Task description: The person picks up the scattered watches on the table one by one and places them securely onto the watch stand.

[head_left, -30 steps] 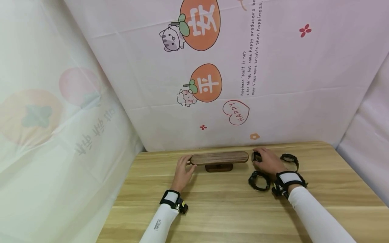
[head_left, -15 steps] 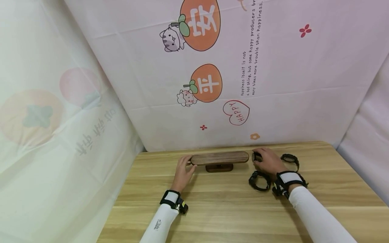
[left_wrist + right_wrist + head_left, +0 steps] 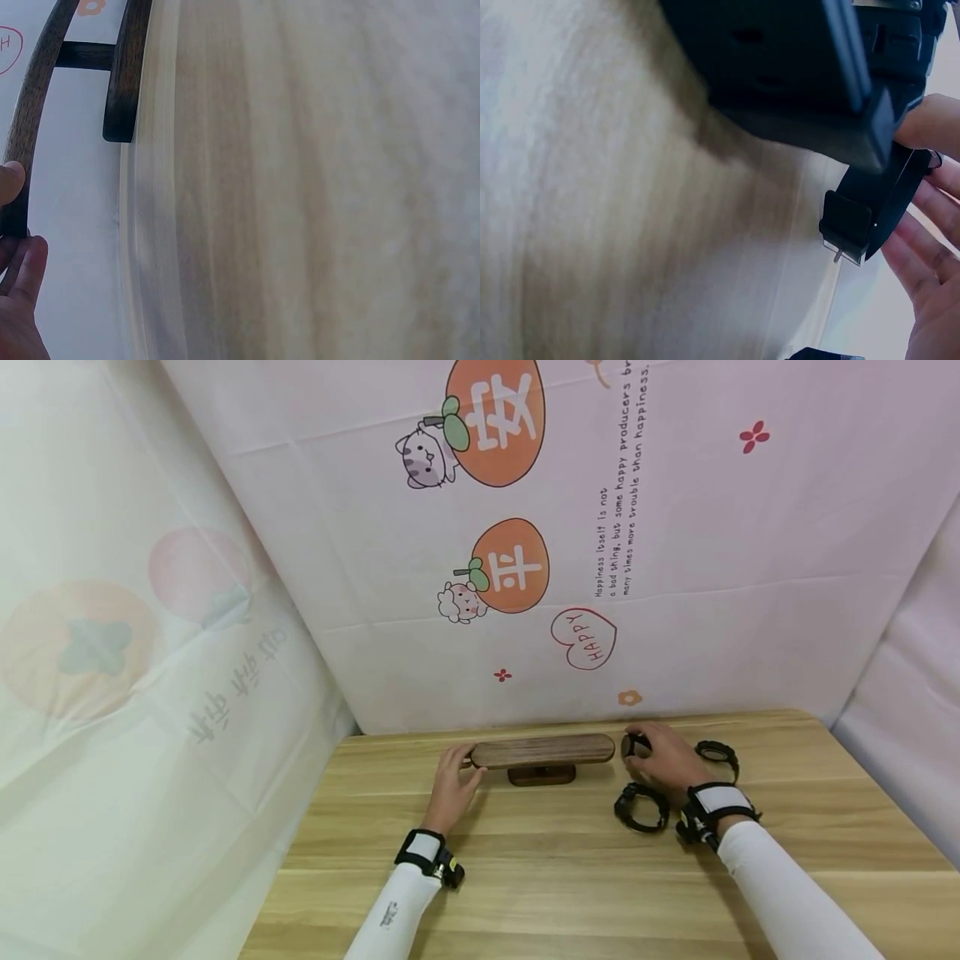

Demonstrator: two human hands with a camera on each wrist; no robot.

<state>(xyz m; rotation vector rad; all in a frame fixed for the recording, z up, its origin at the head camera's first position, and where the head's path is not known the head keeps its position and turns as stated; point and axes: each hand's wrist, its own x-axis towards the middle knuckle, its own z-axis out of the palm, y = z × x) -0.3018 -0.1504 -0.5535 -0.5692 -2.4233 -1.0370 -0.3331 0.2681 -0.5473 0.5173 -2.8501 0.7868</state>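
Two hands are busy: the left hand [image 3: 450,789] pinches the left end of the wooden stand [image 3: 542,750], while the right hand [image 3: 669,760] grips a black watch [image 3: 628,746] just beside the stand's right end. Right of the stand and nearer the person lies a second watch [image 3: 626,802]; farther right, a third watch [image 3: 716,750]. Behind the stand, up rises printed cloth [image 3: 712,568].

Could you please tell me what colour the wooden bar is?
The bar is brown with streaky wood grain, best seen in the head view.
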